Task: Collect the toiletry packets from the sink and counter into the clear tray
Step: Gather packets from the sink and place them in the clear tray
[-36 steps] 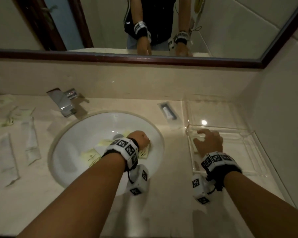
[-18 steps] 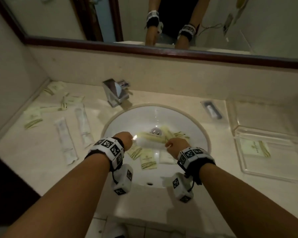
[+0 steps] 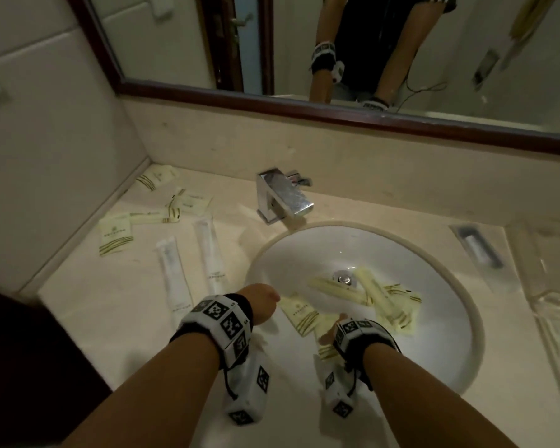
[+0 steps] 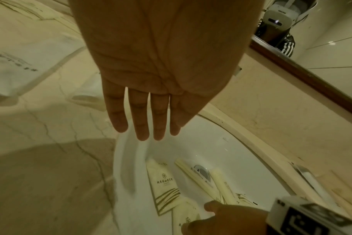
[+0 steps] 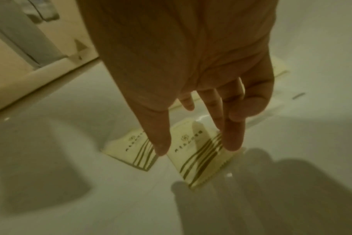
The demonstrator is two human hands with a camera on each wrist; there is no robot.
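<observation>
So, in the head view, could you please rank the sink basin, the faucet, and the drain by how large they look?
1. Sink basin: largest by far.
2. Faucet.
3. Drain: smallest.

The right hand [image 5: 191,79], half a second ago above the sink's [image 3: 434,318] middle, now reaches its near-side packets [image 5: 203,152].
</observation>
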